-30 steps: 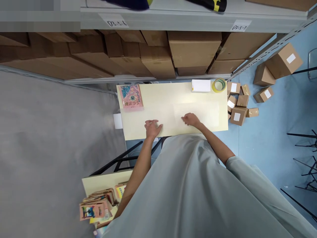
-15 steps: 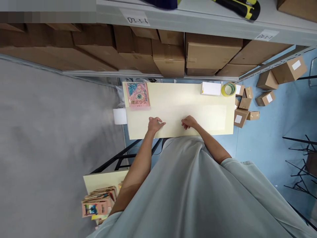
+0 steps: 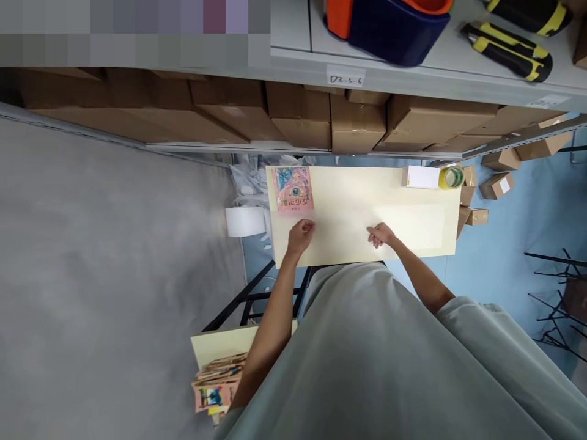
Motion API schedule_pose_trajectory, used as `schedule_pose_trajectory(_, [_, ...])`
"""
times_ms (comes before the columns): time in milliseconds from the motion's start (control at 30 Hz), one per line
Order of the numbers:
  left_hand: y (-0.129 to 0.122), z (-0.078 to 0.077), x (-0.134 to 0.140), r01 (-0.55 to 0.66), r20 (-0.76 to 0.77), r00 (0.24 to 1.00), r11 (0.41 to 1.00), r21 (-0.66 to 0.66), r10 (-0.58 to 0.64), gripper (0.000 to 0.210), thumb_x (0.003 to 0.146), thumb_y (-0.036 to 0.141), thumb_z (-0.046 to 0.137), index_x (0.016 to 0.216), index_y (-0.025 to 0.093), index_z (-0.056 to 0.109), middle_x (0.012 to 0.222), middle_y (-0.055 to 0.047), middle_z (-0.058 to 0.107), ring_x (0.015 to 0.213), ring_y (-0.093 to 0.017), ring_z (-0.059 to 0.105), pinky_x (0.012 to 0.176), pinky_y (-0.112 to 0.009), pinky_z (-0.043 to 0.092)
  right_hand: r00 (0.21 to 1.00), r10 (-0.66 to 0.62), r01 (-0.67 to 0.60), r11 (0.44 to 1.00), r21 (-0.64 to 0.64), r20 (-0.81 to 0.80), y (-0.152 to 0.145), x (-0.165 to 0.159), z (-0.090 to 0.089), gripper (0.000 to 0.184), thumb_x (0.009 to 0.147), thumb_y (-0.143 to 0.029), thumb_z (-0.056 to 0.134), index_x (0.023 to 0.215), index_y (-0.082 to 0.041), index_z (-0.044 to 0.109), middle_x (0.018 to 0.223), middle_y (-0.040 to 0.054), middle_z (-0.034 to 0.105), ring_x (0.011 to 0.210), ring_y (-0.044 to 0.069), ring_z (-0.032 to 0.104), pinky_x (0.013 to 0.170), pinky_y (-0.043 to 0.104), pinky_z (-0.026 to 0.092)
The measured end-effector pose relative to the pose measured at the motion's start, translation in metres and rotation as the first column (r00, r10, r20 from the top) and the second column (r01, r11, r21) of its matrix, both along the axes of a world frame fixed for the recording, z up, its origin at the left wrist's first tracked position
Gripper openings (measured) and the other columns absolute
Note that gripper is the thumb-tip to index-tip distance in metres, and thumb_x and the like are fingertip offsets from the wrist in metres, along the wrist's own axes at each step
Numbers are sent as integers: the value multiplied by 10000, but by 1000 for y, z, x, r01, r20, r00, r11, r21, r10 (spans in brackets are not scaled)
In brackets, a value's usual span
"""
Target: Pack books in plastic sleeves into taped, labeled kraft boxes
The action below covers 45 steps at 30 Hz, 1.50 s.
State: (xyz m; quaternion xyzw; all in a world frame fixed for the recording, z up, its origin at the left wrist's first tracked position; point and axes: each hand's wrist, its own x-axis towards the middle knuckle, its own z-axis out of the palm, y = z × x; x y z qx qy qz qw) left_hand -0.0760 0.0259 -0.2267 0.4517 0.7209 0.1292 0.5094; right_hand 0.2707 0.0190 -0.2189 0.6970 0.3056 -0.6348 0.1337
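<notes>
My left hand (image 3: 301, 236) is over the left part of the pale table (image 3: 348, 250), just below a pink and blue illustrated book (image 3: 293, 188). Its fingers are curled together; whatever they hold, if anything, does not show. Farther right, my right hand (image 3: 380, 234) is held over the table's front half with its fingers bent in, and I cannot make out anything in them. The book lies flat at the table's back left corner, apart from both hands.
A white box (image 3: 422, 177) and a tape roll (image 3: 451, 177) sit at the back right. A shelf of cardboard boxes (image 3: 358, 128) runs behind, under utility knives (image 3: 509, 54). A white roll (image 3: 245, 221) stands left. Stacked books (image 3: 219, 391) lie on a lower surface.
My left hand has moved up nearer the book, and its fingers have closed from a spread thumb and fingers. My right hand remains curled. The whole view has shifted.
</notes>
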Motion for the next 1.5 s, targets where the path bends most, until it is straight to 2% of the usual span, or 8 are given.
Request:
schedule_pose_trajectory(233, [69,-14,-62,-230,-170,951,958,169,258,214,869,276,683,1072,218,650,1172,-102,732,1073,-271,718,1111,-471,560,997,-41,43,999,-27,59,2,-4,-1,571,1103,-388,535,618,-149,718,495,90,700,418,139,668,451,190,486])
schedule_pose_trajectory(467, [98,-26,-52,-100,-401,910,994,43,109,747,690,346,951,1293,126,568,1364,-211,604,1430,-443,509,1263,-574,413,995,-66,68,997,-34,72,1,-3,-4,569,1092,-408,557,607,-157,716,501,101,703,417,148,668,460,201,506])
schedule_pose_trajectory(700, [111,-2,-28,-75,-445,887,990,121,122,352,781,234,835,1057,168,627,1279,-183,599,1304,-423,599,1196,-602,455,998,-68,68,998,-17,14,-1,-4,-5,560,1082,-383,563,592,-157,712,495,105,702,422,161,679,467,218,516])
schedule_pose_trajectory(933, [115,63,52,81,-267,962,887,455,49,128,917,180,631,1034,219,666,1085,-44,671,1014,-226,678,1044,-398,554,996,-34,38,998,55,-82,-4,2,-3,539,1061,-464,625,628,-164,740,594,95,768,504,160,735,534,214,553])
schedule_pose_trajectory(1100, [107,93,129,-149,16,987,869,471,161,228,900,349,733,1063,202,667,1019,-26,717,964,-193,710,954,-343,592,986,-6,18,997,69,-164,-3,4,-9,536,1068,-423,617,614,-159,724,647,99,790,539,156,747,566,211,569])
schedule_pose_trajectory(1267, [70,84,196,-359,475,837,928,99,274,501,717,502,925,1052,203,702,1038,-60,792,1008,-233,775,972,-396,634,865,-223,208,975,-83,-449,-2,31,-7,321,1008,-388,744,799,-145,757,791,99,843,640,161,776,692,236,636])
schedule_pose_trajectory(1367, [36,71,230,-355,530,768,928,-114,359,625,598,519,1009,1054,204,721,1006,-79,819,1007,-277,799,968,-449,654,679,-426,451,885,-118,-598,-15,75,1,301,1008,-460,750,1028,-161,778,945,108,866,878,203,822,865,287,664])
schedule_pose_trajectory(1500, [-9,51,273,-327,512,751,908,-262,418,703,527,510,1047,1066,192,726,991,-97,835,1009,-300,810,975,-498,659,637,-586,653,756,-54,-501,-43,150,16,512,1105,-627,496,1181,-185,743,1064,107,855,1012,226,803,902,306,656])
